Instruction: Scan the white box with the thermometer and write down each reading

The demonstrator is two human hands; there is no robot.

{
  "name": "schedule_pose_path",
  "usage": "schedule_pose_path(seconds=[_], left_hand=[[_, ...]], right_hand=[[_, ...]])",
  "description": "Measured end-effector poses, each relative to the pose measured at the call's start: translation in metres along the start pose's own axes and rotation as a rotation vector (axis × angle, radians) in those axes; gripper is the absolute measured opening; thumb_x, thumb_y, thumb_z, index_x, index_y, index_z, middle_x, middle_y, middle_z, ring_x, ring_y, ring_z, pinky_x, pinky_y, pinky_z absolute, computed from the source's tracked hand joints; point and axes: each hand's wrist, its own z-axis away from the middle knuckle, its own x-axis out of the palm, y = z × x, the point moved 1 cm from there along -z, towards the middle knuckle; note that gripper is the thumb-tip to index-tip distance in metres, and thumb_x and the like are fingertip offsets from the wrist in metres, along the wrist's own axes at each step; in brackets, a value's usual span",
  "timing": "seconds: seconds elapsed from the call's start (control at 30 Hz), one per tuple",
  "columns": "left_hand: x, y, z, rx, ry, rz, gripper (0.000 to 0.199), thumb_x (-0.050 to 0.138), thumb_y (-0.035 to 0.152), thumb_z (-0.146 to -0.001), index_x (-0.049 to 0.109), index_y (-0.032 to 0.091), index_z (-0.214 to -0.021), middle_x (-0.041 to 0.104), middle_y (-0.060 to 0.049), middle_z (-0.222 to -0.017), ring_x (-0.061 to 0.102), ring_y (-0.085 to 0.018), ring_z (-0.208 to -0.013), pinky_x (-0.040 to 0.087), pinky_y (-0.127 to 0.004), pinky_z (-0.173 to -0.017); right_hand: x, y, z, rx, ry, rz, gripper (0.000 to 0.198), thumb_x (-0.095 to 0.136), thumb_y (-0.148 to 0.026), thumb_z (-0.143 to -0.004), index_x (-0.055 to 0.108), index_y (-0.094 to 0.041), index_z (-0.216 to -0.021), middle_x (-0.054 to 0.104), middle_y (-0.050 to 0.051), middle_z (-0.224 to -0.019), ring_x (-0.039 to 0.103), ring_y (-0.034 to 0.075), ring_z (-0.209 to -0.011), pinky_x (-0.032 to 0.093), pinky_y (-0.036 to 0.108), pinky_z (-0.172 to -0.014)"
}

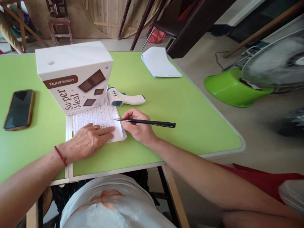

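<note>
My right hand (139,128) grips a black pen (156,123) between thumb and fingers, its tip at the right part of a sheet of paper (95,117). Dense handwriting covers much of that sheet, which lies on more sheets. My left hand (91,139) rests on the lower part of the paper with its fingers stretched out. A ring and a red wrist cord show on the left side. Just beyond the paper, a white box (78,79) marked NutriMotion stands upright over its far edge. Beside the box lies a white and blue infrared thermometer (124,97).
A phone (19,109) in a brown case lies at the left of the green table (190,117). Folded white paper (161,61) is at the far right edge. On the floor beyond stand a green stool (228,88) and a fan (277,63).
</note>
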Motion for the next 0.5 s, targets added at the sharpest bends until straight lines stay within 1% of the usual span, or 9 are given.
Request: schedule_pose_path(seconds=[0.1, 0.17, 0.23, 0.37, 0.5], left_hand=[[-0.0006, 0.0008, -0.0004, -0.008, -0.008, -0.012, 0.030, 0.039, 0.009, -0.094, 0.062, 0.015, -0.112, 0.059, -0.007, -0.133, 0.065, -0.020, -0.081, 0.045, -0.034, -0.068], [-0.0001, 0.0004, -0.0001, -0.015, -0.016, -0.009, 0.030, 0.039, 0.009, -0.094, 0.062, 0.016, -0.113, 0.059, -0.007, -0.134, 0.065, -0.019, -0.078, 0.045, -0.034, -0.067], [0.0007, -0.0002, 0.0001, -0.014, -0.018, -0.003, 0.029, 0.040, 0.009, -0.094, 0.062, 0.016, -0.113, 0.059, -0.007, -0.134, 0.066, -0.019, -0.076, 0.045, -0.035, -0.067], [0.0017, -0.0006, -0.0001, -0.001, -0.009, 0.014, 0.028, 0.040, 0.009, -0.095, 0.061, 0.014, -0.113, 0.059, -0.008, -0.133, 0.067, -0.020, -0.082, 0.045, -0.034, -0.068], [0.0019, -0.0005, -0.0001, -0.006, -0.022, 0.015, 0.029, 0.039, 0.010, -0.095, 0.061, 0.015, -0.114, 0.059, -0.009, -0.133, 0.067, -0.020, -0.085, 0.045, -0.034, -0.068]], right_hand=[[0.0011, -0.0023, 0.0044, -0.086, 0.007, 0.097, 0.011, 0.059, -0.021, -0.068, 0.049, -0.021, -0.063, 0.051, -0.006, -0.052, 0.041, 0.008, -0.044, 0.035, 0.023, -0.043], [0.0014, -0.0030, 0.0041, -0.116, 0.010, 0.143, 0.014, 0.058, -0.022, -0.070, 0.047, -0.022, -0.061, 0.051, -0.006, -0.052, 0.041, 0.008, -0.045, 0.035, 0.023, -0.044], [0.0013, -0.0023, 0.0034, -0.126, 0.002, 0.172, 0.014, 0.057, -0.023, -0.071, 0.047, -0.022, -0.061, 0.052, -0.006, -0.053, 0.042, 0.009, -0.046, 0.035, 0.023, -0.045], [0.0008, -0.0001, 0.0038, -0.147, -0.023, 0.189, 0.014, 0.056, -0.024, -0.072, 0.047, -0.022, -0.062, 0.052, -0.005, -0.054, 0.042, 0.009, -0.047, 0.035, 0.023, -0.045], [0.0003, 0.0003, 0.0045, -0.153, -0.037, 0.206, 0.014, 0.055, -0.025, -0.073, 0.047, -0.022, -0.062, 0.052, -0.005, -0.054, 0.042, 0.009, -0.047, 0.034, 0.023, -0.045]])
